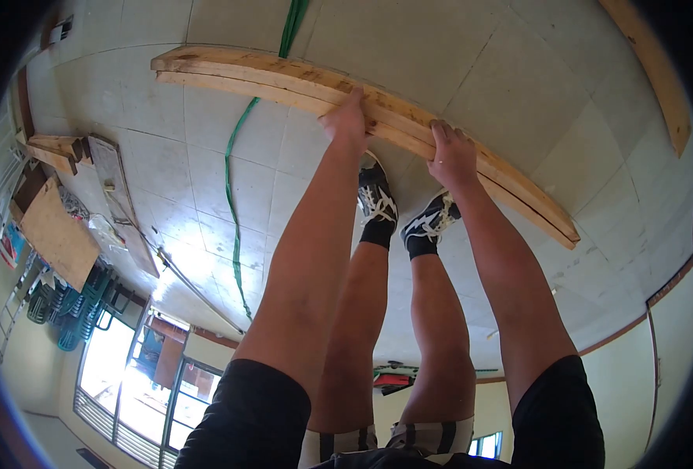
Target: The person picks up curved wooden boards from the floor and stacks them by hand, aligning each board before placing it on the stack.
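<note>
Bright daylight pours in from the windows [139,383] at the lower left, glaring white. Edges bend round and go dark.

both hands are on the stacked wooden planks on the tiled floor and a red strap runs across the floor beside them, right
Not quite: the strap is green, not red, as the head view shows. The rest holds: the left hand and the right hand both rest on the stacked wooden planks on the tiled floor.
</note>
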Tool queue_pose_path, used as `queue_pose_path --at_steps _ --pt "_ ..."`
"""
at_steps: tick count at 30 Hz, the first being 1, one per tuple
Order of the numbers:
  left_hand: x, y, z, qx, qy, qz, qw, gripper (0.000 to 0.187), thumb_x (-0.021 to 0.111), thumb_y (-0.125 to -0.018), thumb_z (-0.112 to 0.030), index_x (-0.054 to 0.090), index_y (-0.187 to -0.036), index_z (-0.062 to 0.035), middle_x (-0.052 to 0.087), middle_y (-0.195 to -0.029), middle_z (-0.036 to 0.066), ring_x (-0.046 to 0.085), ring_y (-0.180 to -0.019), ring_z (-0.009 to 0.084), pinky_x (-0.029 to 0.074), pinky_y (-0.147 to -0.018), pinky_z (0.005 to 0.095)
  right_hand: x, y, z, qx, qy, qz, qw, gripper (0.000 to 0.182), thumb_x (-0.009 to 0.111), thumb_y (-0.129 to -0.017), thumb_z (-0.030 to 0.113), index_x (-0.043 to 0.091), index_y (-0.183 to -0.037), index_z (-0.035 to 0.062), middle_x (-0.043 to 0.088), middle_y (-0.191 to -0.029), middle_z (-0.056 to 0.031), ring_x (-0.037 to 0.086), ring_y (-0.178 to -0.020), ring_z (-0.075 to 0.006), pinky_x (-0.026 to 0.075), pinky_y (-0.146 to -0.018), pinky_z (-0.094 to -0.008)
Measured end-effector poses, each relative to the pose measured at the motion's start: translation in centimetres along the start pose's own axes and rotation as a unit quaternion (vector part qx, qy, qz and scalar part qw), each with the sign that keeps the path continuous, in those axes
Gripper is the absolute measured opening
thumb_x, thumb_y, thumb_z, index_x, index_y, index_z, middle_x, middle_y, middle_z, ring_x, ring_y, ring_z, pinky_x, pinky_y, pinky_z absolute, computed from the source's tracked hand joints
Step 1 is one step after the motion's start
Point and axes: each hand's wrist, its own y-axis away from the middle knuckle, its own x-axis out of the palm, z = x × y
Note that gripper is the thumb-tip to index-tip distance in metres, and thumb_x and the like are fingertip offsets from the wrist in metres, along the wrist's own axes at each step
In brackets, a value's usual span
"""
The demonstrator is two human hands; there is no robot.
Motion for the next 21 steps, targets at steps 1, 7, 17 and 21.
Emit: queue_pose_path --at_steps 1,7,17,21 --pt "0.1 -0.4 0.2 0.002 -0.012 -0.035 0.999 0.061 0.073 -0.078 -0.036 0.049 -0.117 0.0037 0.058 -0.097 0.017 0.062 -0.077 0.0282 0.058 -0.069 0.0452 -0.1 0.0 0.1 0.005 -0.002 0.005 1.0 0.07 0.079 -0.062 0.018 0.045 -0.123 0.0162 0.054 -0.124 -0.0052 0.056 -0.106 -0.0282 0.047 -0.083 -0.0499" --pt "-0.3 2.5 -0.8 0.021 0.019 -0.012 1.0 0.06 0.074 -0.077 -0.035 0.047 -0.113 0.0037 0.057 -0.105 0.017 0.064 -0.073 0.0271 0.057 -0.067 0.0449 -0.1 0.1 0.1 0.006 0.01 -0.001 1.0 0.071 0.079 -0.063 0.022 0.043 -0.124 0.0144 0.053 -0.125 -0.0067 0.055 -0.109 -0.0291 0.045 -0.087 -0.0509" --pt "-0.7 1.9 0.2 0.047 0.018 -0.025 0.998 0.063 0.076 -0.075 -0.037 0.048 -0.117 0.0003 0.058 -0.102 0.016 0.063 -0.07 0.0258 0.057 -0.067 0.0426 -0.6 1.7 -0.6 -0.022 0.066 -0.056 0.996 0.081 0.08 -0.061 0.028 0.04 -0.129 0.01 0.049 -0.126 -0.0145 0.049 -0.114 -0.0324 0.039 -0.095 -0.0523" --pt "-0.3 1.7 0.8 0.071 0.021 -0.023 0.997 0.055 0.075 -0.076 -0.036 0.052 -0.111 0.0005 0.058 -0.099 0.015 0.061 -0.07 0.0241 0.057 -0.066 0.0417 -0.3 2.2 -1.2 -0.022 0.05 -0.056 0.997 0.08 0.08 -0.063 0.028 0.039 -0.131 0.0128 0.048 -0.126 -0.0129 0.049 -0.116 -0.0313 0.038 -0.097 -0.0514"
